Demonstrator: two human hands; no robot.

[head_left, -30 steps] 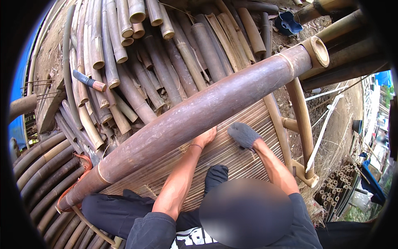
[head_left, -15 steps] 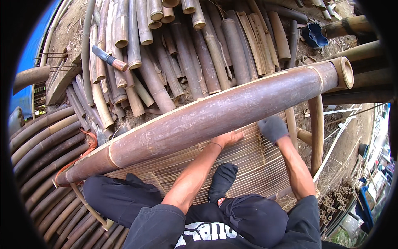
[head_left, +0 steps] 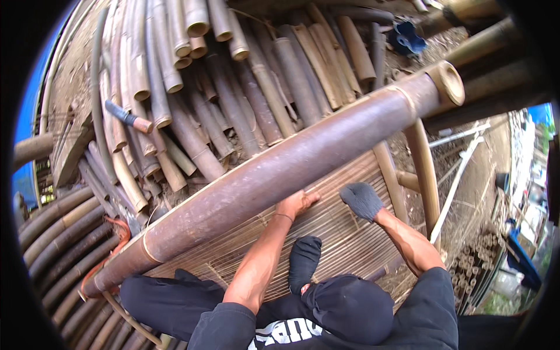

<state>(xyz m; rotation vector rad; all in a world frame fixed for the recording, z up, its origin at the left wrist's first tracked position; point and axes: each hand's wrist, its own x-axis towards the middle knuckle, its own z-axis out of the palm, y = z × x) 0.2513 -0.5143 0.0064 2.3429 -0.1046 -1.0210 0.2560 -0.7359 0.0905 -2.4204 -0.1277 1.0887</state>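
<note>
Landmark: the big bamboo pole (head_left: 280, 169), brown, thick, lying diagonal from lower left up to its open cut end at upper right.

Left of the pole's low end: a stack of dark bamboo culms (head_left: 55, 233), curved by the lens, w/ an orange cord (head_left: 119, 233) looped by the pole's butt. Above the pole, upper left to centre: a heap of cut bamboo lengths (head_left: 192, 76), pale and brown, hollow ends facing the camera; 1 short dark-handled tool (head_left: 125, 116) lies across them. No boxes, tubs, labels or signs readable anywhere near the pole.

Below the pole: a mat of thin bamboo slats (head_left: 344, 233), which the pole rests across. The person sits on it, dark trousers, 1 dark-socked foot (head_left: 303, 259) out in front.

Left hand (head_left: 296, 202), bare: fingers straight and close together, pressed flat against the pole's lower side about mid-length; nothing gripped. Right hand (head_left: 361, 200), in a dark grey glove: fingers curled loosely, resting on the mat just below the pole, right of the left hand; can't tell if it pinches a slat.

Above the pole's top end: a blue plastic object (head_left: 406, 39) among the debris. Right of the pole: upright bamboo posts (head_left: 426, 175) and a thin white rod (head_left: 455, 175).
</note>
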